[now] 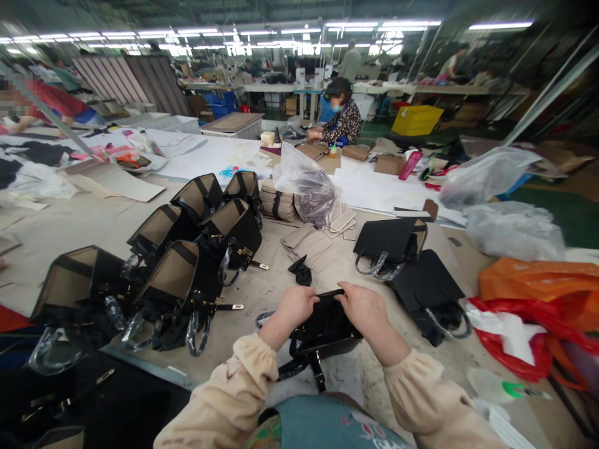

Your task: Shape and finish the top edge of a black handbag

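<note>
A black handbag (327,327) lies in front of me on the table, its mouth turned up and its strap hanging toward my body. My left hand (296,305) pinches the bag's far rim on one side. On the other side my right hand (362,307) grips the same rim between thumb and fingers. Dark lining shows between the two hands; the fingertips are partly hidden. Just beyond the bag rests a small crumpled piece of black fabric (302,272). Two more black handbags, one a bag (386,240) with wrapped handles and one a flatter bag (428,290), lie to the right.
Several open black bags (173,268) stand to the left. Stacked beige boards (277,202), a clear plastic bag (309,187) and loose rectangular pieces (342,221) lie ahead. Red and orange plastic bags (538,299) and a green-tipped bottle (496,386) sit at right. A co-worker (344,118) sits across the table.
</note>
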The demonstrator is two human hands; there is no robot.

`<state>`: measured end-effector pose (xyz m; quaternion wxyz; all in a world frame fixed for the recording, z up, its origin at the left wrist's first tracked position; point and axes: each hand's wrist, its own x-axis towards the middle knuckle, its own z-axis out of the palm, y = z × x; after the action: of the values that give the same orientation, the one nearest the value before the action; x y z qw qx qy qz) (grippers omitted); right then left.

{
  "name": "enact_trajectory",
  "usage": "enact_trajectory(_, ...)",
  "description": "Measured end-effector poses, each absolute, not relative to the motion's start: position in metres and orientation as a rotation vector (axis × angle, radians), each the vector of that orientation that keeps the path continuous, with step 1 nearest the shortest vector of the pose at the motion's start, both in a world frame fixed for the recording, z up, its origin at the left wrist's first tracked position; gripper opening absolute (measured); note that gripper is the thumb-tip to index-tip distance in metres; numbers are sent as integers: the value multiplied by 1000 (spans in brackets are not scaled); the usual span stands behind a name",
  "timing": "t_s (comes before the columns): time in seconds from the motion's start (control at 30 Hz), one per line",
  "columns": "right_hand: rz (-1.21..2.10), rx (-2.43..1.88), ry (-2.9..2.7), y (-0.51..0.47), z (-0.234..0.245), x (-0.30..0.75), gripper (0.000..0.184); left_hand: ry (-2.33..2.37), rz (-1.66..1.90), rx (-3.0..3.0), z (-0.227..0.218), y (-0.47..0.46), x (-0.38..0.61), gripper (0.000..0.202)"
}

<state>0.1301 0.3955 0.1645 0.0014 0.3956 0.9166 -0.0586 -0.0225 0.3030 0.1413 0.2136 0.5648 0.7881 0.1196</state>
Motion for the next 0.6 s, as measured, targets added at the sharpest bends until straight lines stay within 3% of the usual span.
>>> enact_trajectory(0.6, -229, 1240, 2903, 399, 161, 132, 21, 2211, 292, 1594, 138, 304, -21, 26)
